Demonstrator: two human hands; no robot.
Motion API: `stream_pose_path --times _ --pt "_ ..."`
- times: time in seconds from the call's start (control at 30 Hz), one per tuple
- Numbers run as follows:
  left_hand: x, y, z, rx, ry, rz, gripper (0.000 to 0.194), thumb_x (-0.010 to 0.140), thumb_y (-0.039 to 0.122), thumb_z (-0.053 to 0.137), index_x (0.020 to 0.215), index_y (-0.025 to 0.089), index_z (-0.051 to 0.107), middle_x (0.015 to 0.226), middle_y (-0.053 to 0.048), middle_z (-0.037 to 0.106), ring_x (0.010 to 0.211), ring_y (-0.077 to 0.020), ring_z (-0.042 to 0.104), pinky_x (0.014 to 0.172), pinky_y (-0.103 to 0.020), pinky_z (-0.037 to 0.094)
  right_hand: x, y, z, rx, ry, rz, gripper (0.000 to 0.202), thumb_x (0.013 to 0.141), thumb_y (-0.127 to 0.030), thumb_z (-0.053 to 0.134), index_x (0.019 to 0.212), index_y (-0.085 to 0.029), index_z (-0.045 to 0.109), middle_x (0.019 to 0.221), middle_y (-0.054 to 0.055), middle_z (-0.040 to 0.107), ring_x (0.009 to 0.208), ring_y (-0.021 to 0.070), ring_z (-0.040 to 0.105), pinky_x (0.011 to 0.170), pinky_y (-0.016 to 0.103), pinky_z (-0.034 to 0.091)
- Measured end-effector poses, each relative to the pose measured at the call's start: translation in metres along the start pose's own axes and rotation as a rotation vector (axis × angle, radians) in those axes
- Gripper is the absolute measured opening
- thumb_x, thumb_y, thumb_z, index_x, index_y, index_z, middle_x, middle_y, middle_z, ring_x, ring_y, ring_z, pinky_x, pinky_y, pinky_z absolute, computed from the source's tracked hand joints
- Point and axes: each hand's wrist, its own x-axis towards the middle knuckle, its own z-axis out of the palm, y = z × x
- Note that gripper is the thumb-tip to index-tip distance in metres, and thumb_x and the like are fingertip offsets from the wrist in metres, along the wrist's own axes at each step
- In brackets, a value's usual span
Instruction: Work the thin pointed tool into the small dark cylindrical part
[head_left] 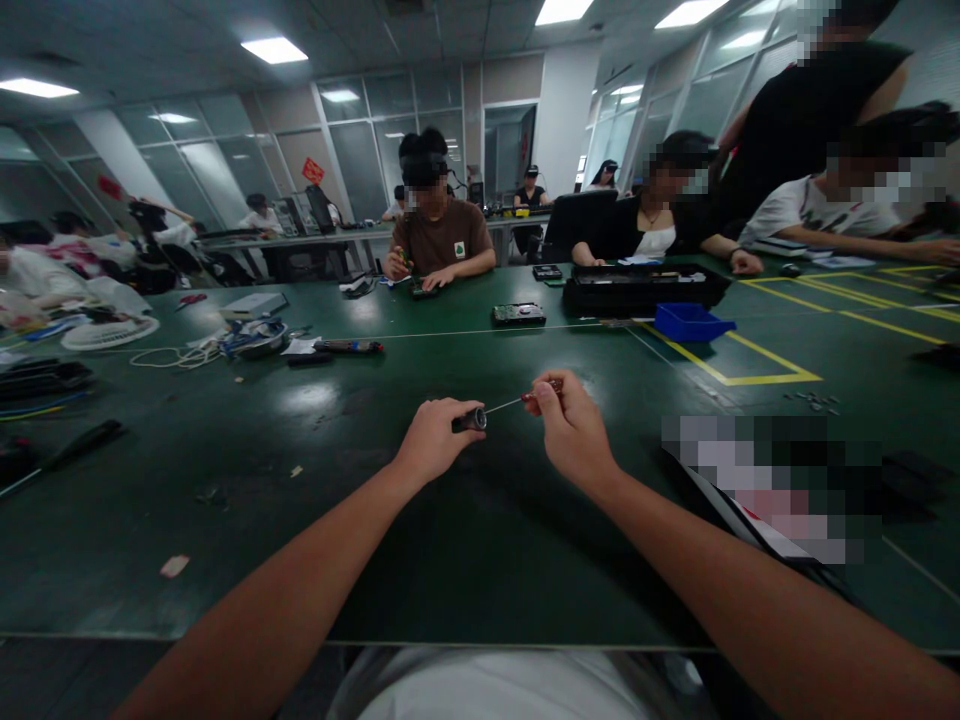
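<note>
Over the green table, my left hand [435, 438] is closed round a short dark cylinder [470, 421], with its round, light-rimmed end turned toward me. Its exact kind is hard to make out. My right hand [571, 428] grips a screwdriver [505, 405] by its reddish-brown handle. The thin metal shaft points left, and its tip is at or just behind the cylinder's rim; whether they touch I cannot tell. Fingers hide part of both things.
Across the green table [247, 580] lie a hard drive [519, 314], a blue bin [691, 322], a long black casing [645, 290], cables [255, 338] and a pen-like tool [349, 347]. Small screws [811, 402] lie scattered at right. A person [442, 235] works opposite.
</note>
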Motion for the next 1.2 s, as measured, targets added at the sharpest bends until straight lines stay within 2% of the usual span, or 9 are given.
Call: stream_pose_path --times 0.23,0.57,0.7,0.97,1.2 --pt "-0.001 0.003 -0.001 -0.013 0.006 0.031 0.039 0.082 0.023 0.076 0.120 0.027 0.070 0.116 -0.004 0.072 0.107 -0.0242 0.063 0.097 -0.042 0.044 0.001 0.003 0.002 -0.016 -0.098 0.022 0.018 0.099 -0.039 0.045 0.096 -0.024 0.054 0.083 0.004 0.069 0.079 0.0216 0.067 0.075 0.038 0.051" --pt "-0.001 0.003 0.000 -0.048 0.054 0.022 0.038 0.078 0.017 0.080 0.114 0.024 0.072 0.115 -0.006 0.072 0.108 -0.0234 0.062 0.098 -0.041 0.045 0.001 0.003 0.004 0.002 -0.066 0.041 0.018 0.098 -0.040 0.047 0.098 -0.023 0.054 0.086 0.005 0.069 0.080 0.0214 0.068 0.076 0.039 0.053" --pt "0.000 0.000 0.001 -0.063 0.070 0.012 0.037 0.077 0.018 0.080 0.113 0.023 0.072 0.115 -0.006 0.070 0.108 -0.0234 0.062 0.099 -0.041 0.045 0.005 0.009 0.005 0.111 -0.054 0.108 0.020 0.097 -0.042 0.046 0.094 -0.023 0.054 0.084 0.004 0.067 0.076 0.0201 0.066 0.073 0.038 0.054" --pt "0.000 -0.003 0.002 -0.060 0.063 0.001 0.040 0.082 0.022 0.076 0.122 0.025 0.069 0.118 -0.006 0.070 0.111 -0.0239 0.062 0.100 -0.042 0.045 0.008 0.016 0.006 0.178 -0.086 0.137 0.022 0.096 -0.044 0.048 0.093 -0.024 0.054 0.083 0.003 0.067 0.074 0.0192 0.066 0.071 0.038 0.055" --pt "0.000 -0.001 0.000 -0.053 0.066 0.026 0.041 0.081 0.020 0.078 0.120 0.025 0.070 0.118 -0.006 0.071 0.112 -0.0239 0.062 0.101 -0.043 0.044 0.003 0.010 0.006 0.077 -0.083 0.079 0.020 0.098 -0.043 0.047 0.096 -0.024 0.054 0.083 0.004 0.068 0.079 0.0213 0.068 0.074 0.039 0.054"
